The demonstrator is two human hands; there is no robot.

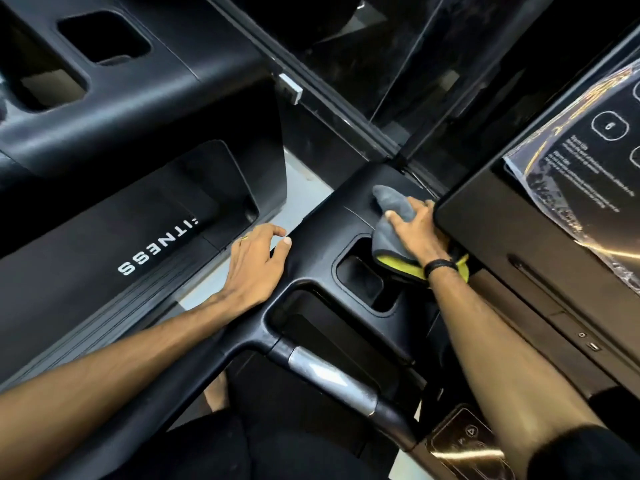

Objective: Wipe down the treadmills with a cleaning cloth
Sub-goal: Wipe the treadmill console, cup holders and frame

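At ten o'clock in the view stands a neighbouring treadmill (114, 109), its black console frame cut by dark openings, and below it at nine o'clock lies its black deck cover (104, 244) printed with white letters that read "ITNESS" upside down. A pale strip of floor (298, 188) shows between this machine and the nearer one.

The left hand (256, 258) lies just left of centre, palm down on the left edge of the nearer treadmill's black console frame (311, 268). Its fingers are relaxed and only slightly bent, gripping nothing; a ring shows on one finger.

The console frame runs from six o'clock up to the centre, with a recessed cup holder (360, 275) at its middle and a handlebar with a silver metal grip section (329, 379) at about six o'clock.

The cleaning cloth (391, 216), grey with a yellow underside, sits just right of centre, at about two o'clock from the cup holder, spread on the console frame surface. The right hand (419, 230) presses down on it with fingers extended flat, the cloth bunched under the palm; a black band circles the wrist.

At three o'clock rises the dark display panel (519, 244), its upper part covered with crinkled clear plastic film (585, 174) over printed icons and small text too fine to read. At five o'clock a glossy control pad (464, 441) shows button symbols.
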